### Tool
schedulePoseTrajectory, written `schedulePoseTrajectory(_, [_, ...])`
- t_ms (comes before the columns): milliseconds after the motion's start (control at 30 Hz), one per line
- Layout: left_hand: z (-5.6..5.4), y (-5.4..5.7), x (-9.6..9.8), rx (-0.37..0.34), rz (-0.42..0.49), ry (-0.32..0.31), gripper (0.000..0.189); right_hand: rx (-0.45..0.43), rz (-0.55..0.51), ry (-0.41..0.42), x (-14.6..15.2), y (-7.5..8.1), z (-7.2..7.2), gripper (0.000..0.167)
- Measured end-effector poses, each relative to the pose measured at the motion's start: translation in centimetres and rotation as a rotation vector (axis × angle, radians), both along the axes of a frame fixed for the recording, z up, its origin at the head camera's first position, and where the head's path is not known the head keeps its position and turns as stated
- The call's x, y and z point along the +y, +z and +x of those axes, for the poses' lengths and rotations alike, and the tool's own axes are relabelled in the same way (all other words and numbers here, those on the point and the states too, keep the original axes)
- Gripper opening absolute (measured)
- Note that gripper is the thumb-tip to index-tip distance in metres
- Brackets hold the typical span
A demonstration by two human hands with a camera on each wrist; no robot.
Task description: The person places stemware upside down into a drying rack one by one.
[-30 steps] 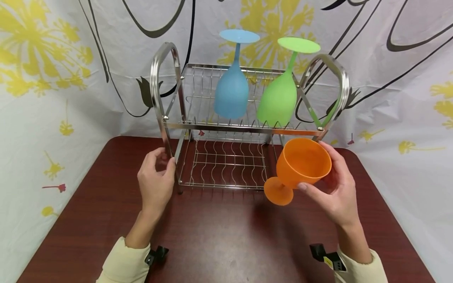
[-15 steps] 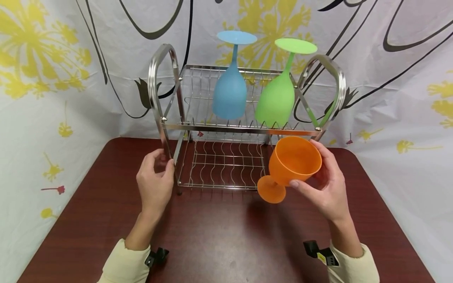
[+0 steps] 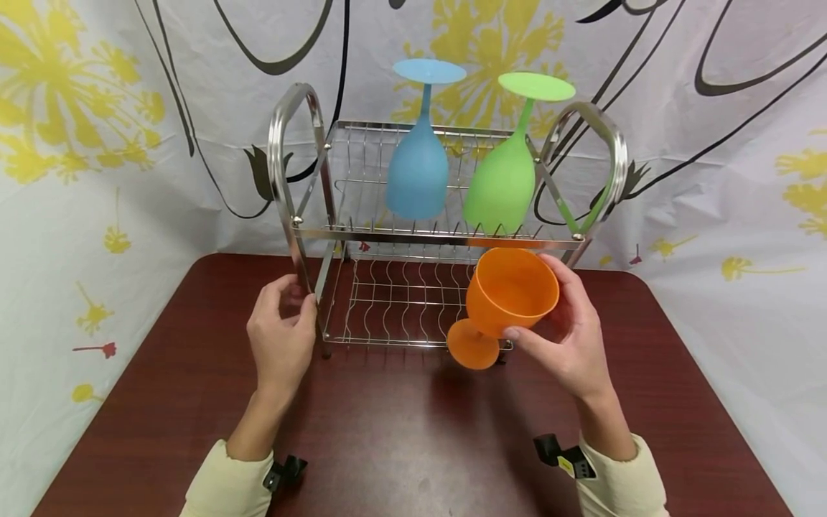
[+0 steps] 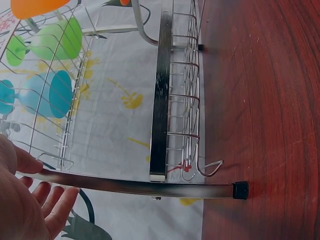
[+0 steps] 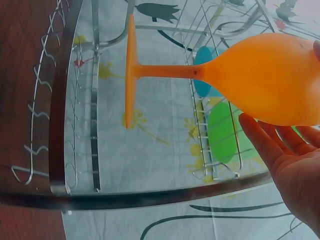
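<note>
My right hand [image 3: 568,334] holds an orange goblet [image 3: 510,287] by its bowl, mouth toward me and foot lower left. In the head view the goblet overlaps the front right of the two-tier metal dish rack [image 3: 388,235]. My left hand [image 3: 284,337] grips the rack's left upright [image 4: 125,184], thumb on one side and fingers on the other. On the top tier a blue goblet [image 3: 418,172] and a green goblet [image 3: 502,183] stand upside down, the green one tilted. The right wrist view shows the orange goblet's stem [image 5: 170,71] and my right fingers [image 5: 260,140] under its bowl.
The rack's lower tier [image 3: 413,301] has wavy wires and sits near the back of a dark red-brown table [image 3: 388,431]. A white cloth [image 3: 730,215] with yellow flowers and black stems hangs behind and beside it. Curved metal side frames [image 3: 614,143] rise at both ends.
My right hand has moved left with the orange goblet, from beside the rack's right end to in front of its lower right part. My left hand keeps its grip on the upright.
</note>
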State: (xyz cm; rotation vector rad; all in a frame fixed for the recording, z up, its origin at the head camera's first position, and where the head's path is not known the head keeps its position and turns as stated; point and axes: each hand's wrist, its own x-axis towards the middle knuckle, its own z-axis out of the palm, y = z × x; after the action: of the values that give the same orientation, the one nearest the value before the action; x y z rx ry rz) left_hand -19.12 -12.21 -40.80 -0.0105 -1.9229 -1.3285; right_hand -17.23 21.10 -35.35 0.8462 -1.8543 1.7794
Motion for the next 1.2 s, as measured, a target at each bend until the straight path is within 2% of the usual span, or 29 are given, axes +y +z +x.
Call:
schedulePoseTrajectory(267, [0.1,0.0,-0.1,-0.009,0.004,-0.005,0.027,-0.016,0.012,0.045,-1.1,-0.2,-0.3,0.087])
schedulePoseTrajectory(633, [0.3,0.0,0.0,-0.012,-0.010,0.012,0.024,-0.105,0.115,0.007,-2.4,-0.7,-0.4,0.089])
schedulePoseTrajectory(867, [0.7,0.3,0.3,0.008,-0.028,0.031,0.025,-0.120,0.147,0.009,-3.1,-0.7,-0.5,0.090])
schedulePoseTrajectory(1200, [1.5,0.8,0.9,-0.004,0.026,-0.023,0.040,-0.145,0.167,-0.011,-3.8,-0.9,-0.6,0.089])
